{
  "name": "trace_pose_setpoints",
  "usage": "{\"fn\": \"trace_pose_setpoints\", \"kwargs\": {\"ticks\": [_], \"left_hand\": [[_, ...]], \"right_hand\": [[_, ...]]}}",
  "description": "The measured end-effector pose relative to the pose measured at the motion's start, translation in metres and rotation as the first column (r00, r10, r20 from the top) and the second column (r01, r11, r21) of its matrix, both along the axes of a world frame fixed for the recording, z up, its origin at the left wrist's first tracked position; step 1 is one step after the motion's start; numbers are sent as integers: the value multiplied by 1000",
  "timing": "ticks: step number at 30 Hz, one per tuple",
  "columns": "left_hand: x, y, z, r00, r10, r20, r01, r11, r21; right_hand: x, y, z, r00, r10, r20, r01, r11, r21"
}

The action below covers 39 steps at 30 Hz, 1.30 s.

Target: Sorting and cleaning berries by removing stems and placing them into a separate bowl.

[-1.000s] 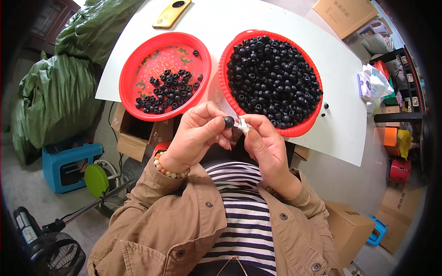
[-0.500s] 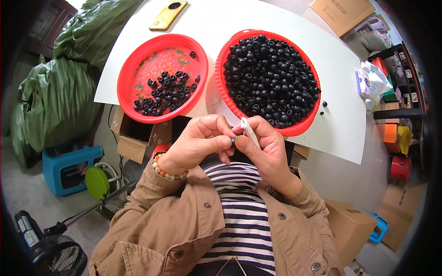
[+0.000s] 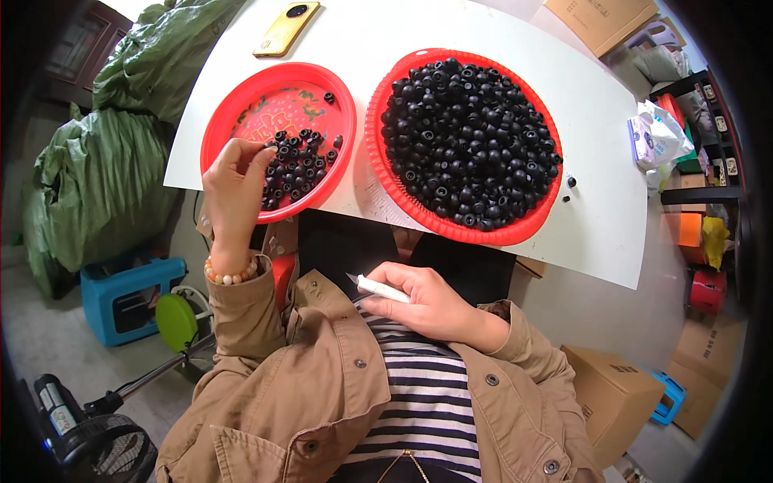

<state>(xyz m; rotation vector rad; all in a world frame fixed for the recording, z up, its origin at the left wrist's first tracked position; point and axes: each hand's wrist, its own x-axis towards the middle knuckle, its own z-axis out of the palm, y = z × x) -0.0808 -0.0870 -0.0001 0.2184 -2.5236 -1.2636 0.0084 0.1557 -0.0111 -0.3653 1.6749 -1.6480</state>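
Note:
My left hand (image 3: pixel 241 179) is over the near left part of a shallow red tray (image 3: pixel 216 113), thumb and forefinger pinched together. Whatever lies between those fingertips is too small to make out. Small black round pieces (image 3: pixel 299 165), several showing a hollow at one end, lie in the tray beside the fingers. In front of my striped top, my right hand (image 3: pixel 427 302) is closed around a white-handled craft knife (image 3: pixel 382 289), its thin blade pointing left. A deeper red basin (image 3: pixel 385 165) on the right is heaped with the same kind of black pieces (image 3: pixel 475 145).
Both red containers stand on a white table (image 3: pixel 600 193). A yellow phone (image 3: pixel 287 29) lies at its far left. Two loose black bits (image 3: pixel 571 183) sit right of the basin. Green sacks (image 3: pixel 101 189), a blue stool (image 3: pixel 129 298) and a cardboard box (image 3: pixel 616 394) stand around.
My hands have parted. The left has moved from the small dark piece at my chest to the left tray, while the right has come lower and nearer with the knife.

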Motion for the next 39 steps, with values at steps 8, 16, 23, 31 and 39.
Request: {"fn": "trace_pose_setpoints", "kwargs": {"ticks": [8, 16, 23, 31, 39], "left_hand": [[-10, -24, -14, 996, 61, 58, -49, 981, -185], [-9, 16, -4, 989, -142, -43, 146, 986, 85], [-3, 77, 30, 729, -637, -250, 568, 767, -299], [-28, 97, 40, 568, -818, 90, 733, 454, -506], [-40, 116, 25, 601, -757, 257, 742, 409, -531]], "right_hand": [[-2, 1, -2, 999, -14, -47, 16, 999, 40], [0, 1, -7, 993, -27, -115, 31, 999, 31], [3, -2, -6, 998, -16, -69, 23, 995, 96], [3, -1, 3, 998, 19, -62, -7, 982, 187], [8, 2, -18, 998, -13, -54, 16, 998, 59]]}}
